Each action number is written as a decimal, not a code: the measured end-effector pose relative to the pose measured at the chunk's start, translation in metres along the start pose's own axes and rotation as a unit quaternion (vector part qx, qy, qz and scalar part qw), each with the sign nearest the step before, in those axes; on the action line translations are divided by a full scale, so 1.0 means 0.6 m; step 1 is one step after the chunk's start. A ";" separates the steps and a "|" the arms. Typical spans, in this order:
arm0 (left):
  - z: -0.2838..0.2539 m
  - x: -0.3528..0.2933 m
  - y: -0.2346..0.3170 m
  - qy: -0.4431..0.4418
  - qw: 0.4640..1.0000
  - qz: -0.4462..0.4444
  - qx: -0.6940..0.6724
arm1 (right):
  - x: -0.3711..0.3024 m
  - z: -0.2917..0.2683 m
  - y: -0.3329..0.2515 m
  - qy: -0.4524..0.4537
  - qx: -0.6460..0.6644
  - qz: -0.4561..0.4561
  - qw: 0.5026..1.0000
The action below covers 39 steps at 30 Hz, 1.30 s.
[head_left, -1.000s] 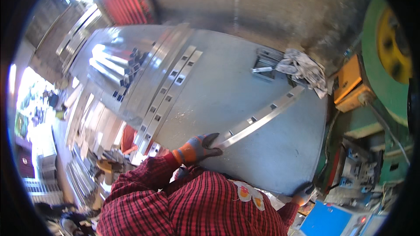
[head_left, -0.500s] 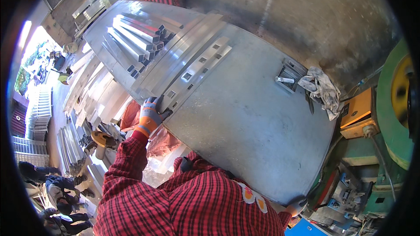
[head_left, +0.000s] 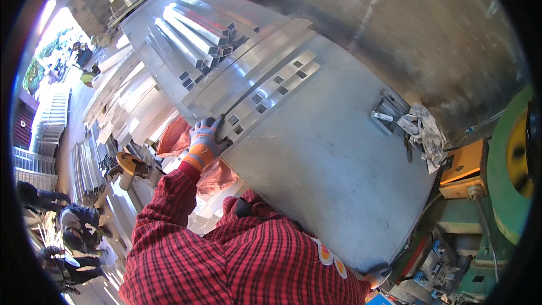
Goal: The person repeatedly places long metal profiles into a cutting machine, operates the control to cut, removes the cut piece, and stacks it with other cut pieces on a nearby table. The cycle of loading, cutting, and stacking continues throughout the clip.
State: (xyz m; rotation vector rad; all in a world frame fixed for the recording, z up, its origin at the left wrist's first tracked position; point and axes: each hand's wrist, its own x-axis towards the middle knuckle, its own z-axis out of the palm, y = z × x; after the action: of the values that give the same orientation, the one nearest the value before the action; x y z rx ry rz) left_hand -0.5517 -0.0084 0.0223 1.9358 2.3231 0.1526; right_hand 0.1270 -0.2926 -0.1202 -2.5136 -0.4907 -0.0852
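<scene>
My left hand [head_left: 207, 140], in a grey and orange glove, is closed around the near end of two punched metal bars [head_left: 270, 94]. These silvery bars lie side by side on the metal-topped table [head_left: 316, 158], with square holes along them. Thumb and fingers sit on either side of the bar ends. Plain flat metal bars [head_left: 248, 65] lie just beyond. My right hand [head_left: 377, 275], also gloved, is down at the table's near right corner; its fingers are mostly hidden.
Square metal tubes [head_left: 195, 36] are piled at the table's far left. A small tray [head_left: 389, 110] and a crumpled rag [head_left: 423, 135] lie at its right. Beside it stands a green machine [head_left: 511, 164] with an orange box [head_left: 463, 166]. People [head_left: 82, 229] are at the lower left.
The view has shifted, so the table and bars appear farther right. My left hand stays at the bar ends, and my right hand stays at the table corner.
</scene>
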 end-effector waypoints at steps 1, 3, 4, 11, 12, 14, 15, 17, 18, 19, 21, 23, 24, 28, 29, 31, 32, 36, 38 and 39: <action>0.000 -0.002 0.003 0.003 1.000 0.012 -0.009 | 0.007 0.008 0.018 0.004 0.004 -0.001 1.000; 0.019 -0.015 0.011 0.012 1.000 -0.013 -0.025 | -0.005 0.004 -0.017 -0.001 0.078 0.031 0.996; 0.023 -0.019 0.021 0.016 0.999 -0.023 -0.033 | 0.000 0.000 -0.016 -0.016 0.054 0.028 0.998; 0.013 -0.014 0.048 -0.012 0.999 -0.034 0.000 | 0.049 0.040 0.115 0.024 -0.118 -0.159 0.980; 0.015 -0.019 0.037 0.030 0.999 -0.025 0.023 | 0.031 0.034 0.060 0.008 -0.063 -0.096 0.993; 0.030 -0.015 0.025 0.023 0.998 -0.055 0.010 | 0.045 0.030 0.072 0.010 -0.021 -0.124 0.992; 0.036 -0.008 0.024 0.017 0.998 -0.050 -0.026 | 0.069 0.039 0.137 0.028 -0.033 -0.215 0.976; 0.039 -0.013 0.026 -0.004 0.997 -0.060 -0.042 | 0.070 0.052 0.146 0.046 -0.014 -0.214 0.976; 0.032 -0.018 0.031 -0.033 0.996 -0.062 -0.052 | 0.069 0.052 0.148 0.057 -0.006 -0.213 0.975; 0.021 -0.030 0.035 -0.059 0.994 -0.072 -0.056 | 0.047 0.051 0.087 0.044 0.024 -0.115 0.992; -0.013 -0.038 0.056 -0.150 0.982 -0.088 -0.067 | 0.031 0.032 0.036 0.041 0.029 -0.017 0.999; -0.007 -0.047 0.055 -0.132 0.985 -0.062 -0.095 | 0.039 0.028 0.053 0.048 -0.010 -0.021 0.999; -0.003 -0.053 0.054 -0.123 0.985 -0.051 -0.108 | 0.045 0.031 0.062 0.053 -0.013 -0.034 0.998; 0.010 -0.070 0.043 -0.070 0.994 -0.024 -0.086 | 0.061 0.047 0.101 0.074 -0.027 -0.081 0.994; 0.014 -0.072 0.040 -0.074 0.992 -0.030 -0.098 | 0.066 0.048 0.112 0.080 -0.030 -0.092 0.992; 0.028 -0.076 0.032 -0.082 0.988 -0.052 -0.123 | 0.037 0.022 0.024 -0.033 -0.049 -0.027 0.998; 0.028 -0.074 0.033 -0.094 0.984 -0.065 -0.140 | 0.027 0.007 -0.001 -0.041 -0.019 0.005 0.999; 0.006 -0.074 0.071 -0.042 0.991 -0.087 -0.096 | 0.036 -0.013 -0.004 -0.068 0.019 -0.028 0.997; 0.021 -0.063 0.095 0.029 0.997 -0.069 -0.029 | 0.075 -0.018 0.024 0.016 -0.161 -0.224 0.961; 0.022 -0.054 0.107 0.002 0.996 -0.089 -0.022 | 0.082 -0.022 0.006 0.017 -0.165 -0.294 0.941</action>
State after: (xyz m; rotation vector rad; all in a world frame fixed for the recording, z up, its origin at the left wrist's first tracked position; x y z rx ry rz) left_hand -0.4818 -0.0286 0.0198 1.7002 2.4577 0.1910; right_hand 0.1747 -0.2866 -0.1033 -2.5831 -1.2921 -0.4704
